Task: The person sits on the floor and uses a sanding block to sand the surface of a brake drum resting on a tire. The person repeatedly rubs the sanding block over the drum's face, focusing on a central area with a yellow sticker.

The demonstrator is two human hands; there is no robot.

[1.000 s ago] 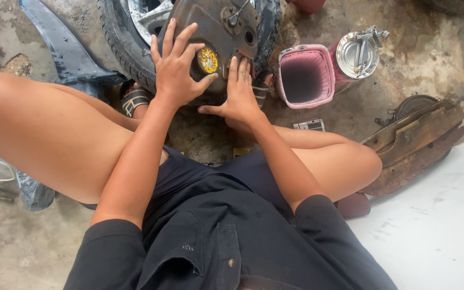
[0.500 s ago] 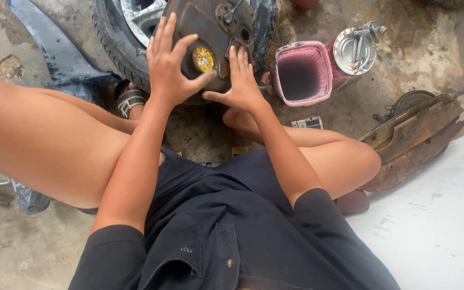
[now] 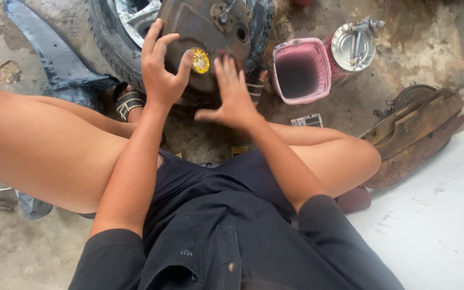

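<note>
Both hands open — left hand (image 3: 161, 75), right hand (image 3: 233, 99) flat on rusty metal tank (image 3: 202, 27).

Single view, head-worn camera, looking steeply down over the wearer's own dark shirt and bare knees. Faces forward toward a rusty dark metal tank (image 3: 205, 37) leaning on a black rubber tyre (image 3: 111, 45), at arm's reach. Stained concrete floor (image 3: 414, 59) fills the frame edges. No second view.
</note>
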